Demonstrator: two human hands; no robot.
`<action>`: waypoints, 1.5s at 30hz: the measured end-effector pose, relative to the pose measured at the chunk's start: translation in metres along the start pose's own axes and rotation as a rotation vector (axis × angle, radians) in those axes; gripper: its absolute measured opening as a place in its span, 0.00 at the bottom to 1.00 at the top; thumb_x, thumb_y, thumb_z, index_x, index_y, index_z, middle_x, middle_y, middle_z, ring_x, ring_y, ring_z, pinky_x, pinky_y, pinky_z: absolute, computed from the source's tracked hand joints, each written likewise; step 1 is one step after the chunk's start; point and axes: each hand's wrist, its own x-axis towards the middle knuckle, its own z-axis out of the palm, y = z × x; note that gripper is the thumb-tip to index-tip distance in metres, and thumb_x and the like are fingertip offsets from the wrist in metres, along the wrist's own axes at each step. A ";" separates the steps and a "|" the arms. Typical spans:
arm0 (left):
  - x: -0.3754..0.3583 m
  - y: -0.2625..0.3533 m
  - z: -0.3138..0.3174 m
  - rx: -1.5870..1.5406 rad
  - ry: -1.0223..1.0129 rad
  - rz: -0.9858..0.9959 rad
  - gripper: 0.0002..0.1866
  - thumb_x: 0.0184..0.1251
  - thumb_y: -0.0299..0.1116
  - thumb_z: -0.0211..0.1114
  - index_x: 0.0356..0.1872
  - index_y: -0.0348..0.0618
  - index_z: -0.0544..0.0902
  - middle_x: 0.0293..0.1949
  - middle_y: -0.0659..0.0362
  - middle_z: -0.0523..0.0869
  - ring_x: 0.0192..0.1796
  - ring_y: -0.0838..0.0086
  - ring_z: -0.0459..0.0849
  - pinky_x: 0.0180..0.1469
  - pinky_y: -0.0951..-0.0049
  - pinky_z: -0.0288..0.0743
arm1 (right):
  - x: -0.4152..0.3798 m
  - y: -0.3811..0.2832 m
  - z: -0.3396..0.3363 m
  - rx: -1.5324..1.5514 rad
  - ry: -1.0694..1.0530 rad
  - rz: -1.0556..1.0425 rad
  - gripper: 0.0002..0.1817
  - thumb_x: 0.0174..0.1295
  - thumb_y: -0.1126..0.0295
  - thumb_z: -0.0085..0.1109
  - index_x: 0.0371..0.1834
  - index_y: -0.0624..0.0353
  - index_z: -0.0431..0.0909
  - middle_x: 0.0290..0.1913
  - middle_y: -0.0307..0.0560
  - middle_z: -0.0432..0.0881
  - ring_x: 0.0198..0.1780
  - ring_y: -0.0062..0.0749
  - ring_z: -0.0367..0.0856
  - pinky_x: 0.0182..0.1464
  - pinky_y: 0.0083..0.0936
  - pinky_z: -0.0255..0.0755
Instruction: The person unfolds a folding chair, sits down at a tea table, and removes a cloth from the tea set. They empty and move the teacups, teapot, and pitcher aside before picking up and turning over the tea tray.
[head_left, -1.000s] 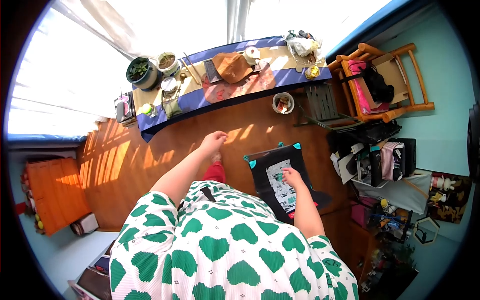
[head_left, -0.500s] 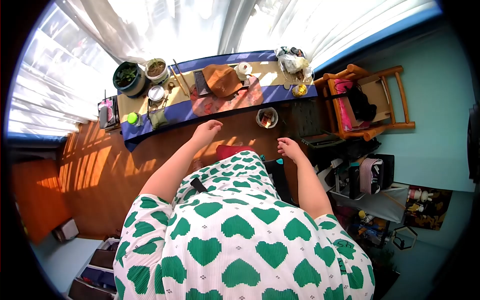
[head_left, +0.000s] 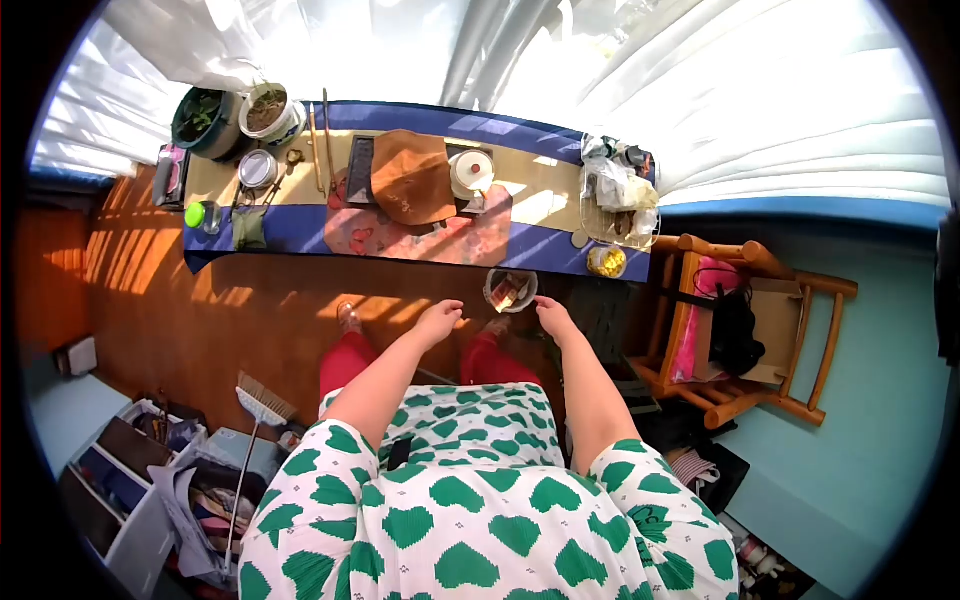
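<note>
My left hand (head_left: 438, 322) is in mid-air before the long table, fingers loosely bent and apart, with nothing visible in it. To its right, my right hand (head_left: 552, 317) reaches forward, its fingertips right at the right rim of a small white waste bin (head_left: 489, 294); its fingers are slightly bent and nothing shows in them. Scraps (head_left: 512, 288) lie inside the bin, by the table's front edge. On the table (head_left: 285, 225), a brown leather piece (head_left: 412, 178) lies over a dark flat board (head_left: 360, 170), beside a white lidded pot (head_left: 471, 174).
Potted plants (head_left: 207, 122), a green-lidded jar (head_left: 203, 217) and thin sticks (head_left: 316, 150) occupy the table's left side. A wire basket (head_left: 620, 190) and a yellow-filled tub (head_left: 606, 262) stand on its right. A wooden chair (head_left: 690, 262) is at right; a broom (head_left: 262, 400) stands left behind.
My view has turned and shifted, showing more floor and both legs. My right hand has come up to the bin's rim; my left hand is now nearer the bin too.
</note>
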 end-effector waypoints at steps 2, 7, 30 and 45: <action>0.049 -0.028 0.039 0.166 -0.008 -0.084 0.19 0.73 0.40 0.62 0.60 0.44 0.81 0.50 0.52 0.88 0.53 0.64 0.86 0.56 0.66 0.78 | 0.060 0.044 0.009 0.022 0.051 0.079 0.22 0.68 0.70 0.53 0.65 0.56 0.78 0.54 0.49 0.86 0.54 0.36 0.83 0.57 0.29 0.75; 0.171 -0.108 0.085 0.450 -0.062 -0.101 0.27 0.69 0.45 0.64 0.65 0.46 0.77 0.52 0.49 0.87 0.56 0.58 0.84 0.59 0.63 0.77 | 0.166 0.119 0.065 -0.331 0.079 0.191 0.28 0.64 0.66 0.50 0.69 0.57 0.74 0.63 0.55 0.81 0.63 0.50 0.79 0.66 0.35 0.70; 0.259 -0.282 -0.030 0.565 0.233 0.100 0.26 0.63 0.38 0.64 0.61 0.38 0.72 0.51 0.36 0.83 0.58 0.42 0.81 0.57 0.52 0.76 | 0.270 0.167 0.248 -0.223 0.117 -0.312 0.18 0.63 0.69 0.53 0.57 0.54 0.79 0.50 0.62 0.85 0.57 0.57 0.81 0.58 0.44 0.75; 0.115 -0.209 -0.095 0.610 0.083 -0.126 0.26 0.68 0.30 0.57 0.69 0.53 0.76 0.52 0.50 0.88 0.51 0.65 0.87 0.52 0.69 0.79 | 0.206 0.177 0.306 -0.280 -0.240 -0.257 0.37 0.63 0.59 0.61 0.75 0.55 0.61 0.64 0.66 0.77 0.67 0.57 0.75 0.67 0.41 0.70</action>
